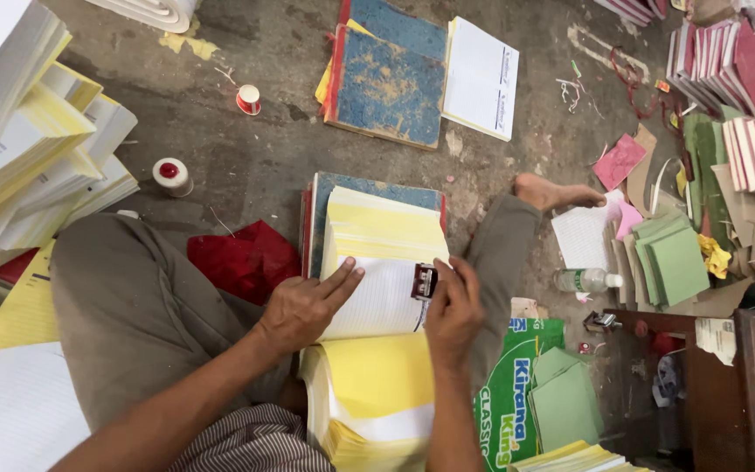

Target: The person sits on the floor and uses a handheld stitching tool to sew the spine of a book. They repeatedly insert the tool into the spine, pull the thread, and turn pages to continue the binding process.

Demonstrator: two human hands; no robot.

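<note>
The floor (pixel 246 149) is bare grey concrete, stained and scuffed. On it lie two blue boards (pixel 388 83) with a white pad (pixel 482 77) just beside them, two tape rolls (pixel 172 175), and a red cloth (pixel 246 258). Stacks of white and yellow paper (pixel 37 149) stand at the left. A blue board under an open paper stack (pixel 377 236) lies in the middle. To the right are green cards (pixel 675 262), pink scraps (pixel 618 162), a plastic bottle (pixel 587 280), red-edged books (pixel 727 61) and a green sack (pixel 517 385).
</note>
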